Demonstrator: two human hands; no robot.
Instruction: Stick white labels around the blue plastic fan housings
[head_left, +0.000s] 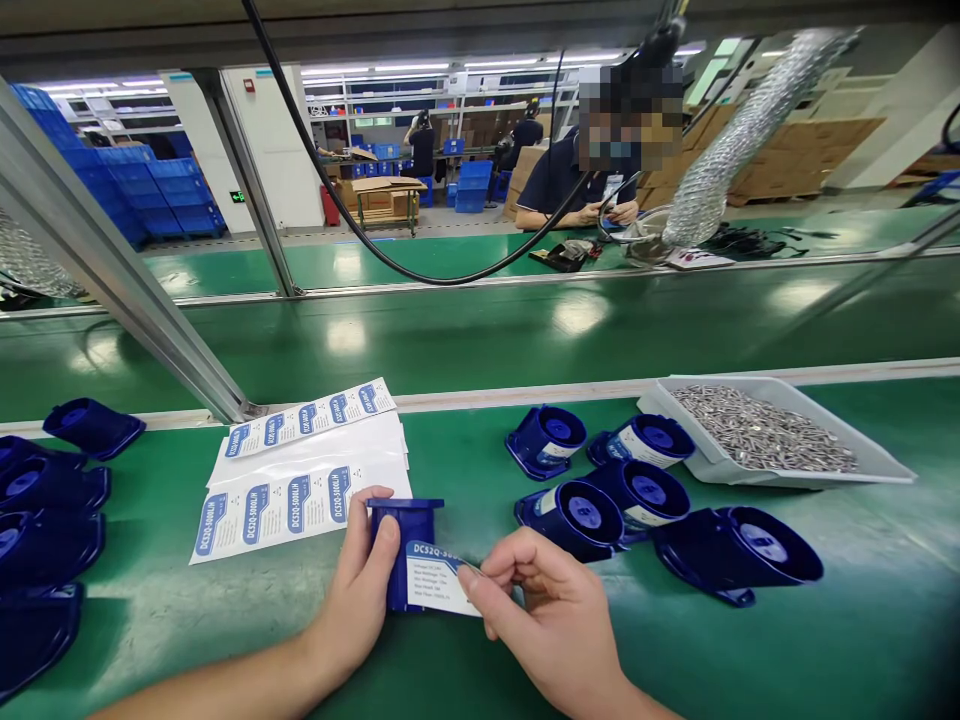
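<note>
My left hand (367, 575) is wrapped round a dark blue plastic housing (401, 530), thumb along its near side. Between the thumb and fingers of my right hand (551, 610) is the right end of a white and blue label (435, 578) printed "DC52Q-5000L/H". The label's left part lies against the housing's side, while its right end stands off from it. Sheets of matching labels (281, 515) lie just behind my left hand. To the right sit several similar housings (585, 515), some with labels on their sides.
A pale tray (720, 465) full of small metal screws stands at the right. More blue housings (49, 480) line the left edge. A metal post (142, 270) slants up at the left, and a black cable (420, 275) hangs ahead. A co-worker (577, 190) sits across the bench.
</note>
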